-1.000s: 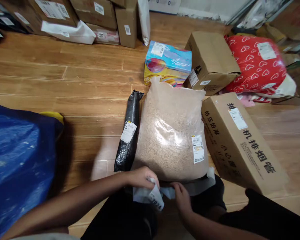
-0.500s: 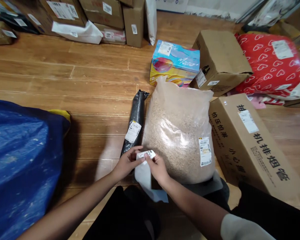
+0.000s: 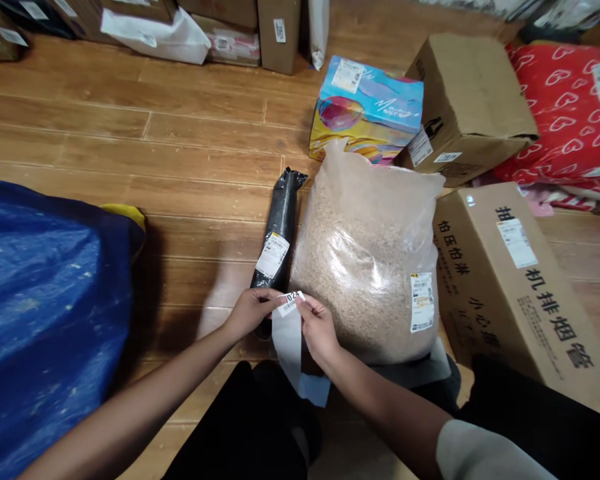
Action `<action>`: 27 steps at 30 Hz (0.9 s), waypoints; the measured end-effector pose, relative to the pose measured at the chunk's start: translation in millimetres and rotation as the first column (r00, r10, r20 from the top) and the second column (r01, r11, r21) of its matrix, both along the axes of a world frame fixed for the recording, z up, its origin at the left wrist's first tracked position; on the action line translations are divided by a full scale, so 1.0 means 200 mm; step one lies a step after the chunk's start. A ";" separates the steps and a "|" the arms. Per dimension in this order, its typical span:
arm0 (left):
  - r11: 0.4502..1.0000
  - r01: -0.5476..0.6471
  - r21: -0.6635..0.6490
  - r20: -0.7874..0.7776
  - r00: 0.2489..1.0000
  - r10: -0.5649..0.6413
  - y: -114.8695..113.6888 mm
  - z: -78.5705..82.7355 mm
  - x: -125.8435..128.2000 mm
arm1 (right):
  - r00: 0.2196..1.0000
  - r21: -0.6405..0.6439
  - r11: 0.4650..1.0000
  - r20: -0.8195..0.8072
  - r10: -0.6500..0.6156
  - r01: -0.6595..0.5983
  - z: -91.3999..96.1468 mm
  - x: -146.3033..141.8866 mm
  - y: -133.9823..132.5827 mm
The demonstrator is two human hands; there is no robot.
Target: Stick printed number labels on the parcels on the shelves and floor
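Note:
A small white label (image 3: 290,304) printed with a number is stretched between my two hands. My left hand (image 3: 250,312) pinches its left end between thumb and fingers. My right hand (image 3: 321,328) pinches the right end the same way. Below the label hangs a pale paper strip (image 3: 287,347), its lower end bent to the right. Just beyond my hands stands a clear plastic bag (image 3: 365,267) full of tan granules, with a shipping label on its right side. Beside it, to the left, lies a long black plastic-wrapped parcel (image 3: 283,207) with a white label.
A long carton (image 3: 520,287) lies right of the bag. Behind are a colourful box (image 3: 367,110), a brown carton (image 3: 473,100) and a red heart-patterned parcel (image 3: 565,113). A blue sack (image 3: 45,300) bulges at left. More parcels (image 3: 155,37) line the back.
The label has tilted and more of its printed number shows. My right fingers have shifted toward its right end. The view has moved slightly, so the parcels appear farther right and the back row higher.

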State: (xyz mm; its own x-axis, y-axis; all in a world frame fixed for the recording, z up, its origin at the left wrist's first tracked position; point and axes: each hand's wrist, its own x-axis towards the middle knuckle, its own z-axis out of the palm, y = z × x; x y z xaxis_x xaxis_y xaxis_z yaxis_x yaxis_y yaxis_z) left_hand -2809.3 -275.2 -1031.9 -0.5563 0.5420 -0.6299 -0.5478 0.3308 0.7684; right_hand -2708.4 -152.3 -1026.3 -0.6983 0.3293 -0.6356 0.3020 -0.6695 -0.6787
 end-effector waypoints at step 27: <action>1.000 0.010 0.000 -0.055 0.998 -0.010 0.16 -0.16 0.03 | 0.980 -0.240 0.970 0.201 0.006 0.043 -0.07 0.08 0.04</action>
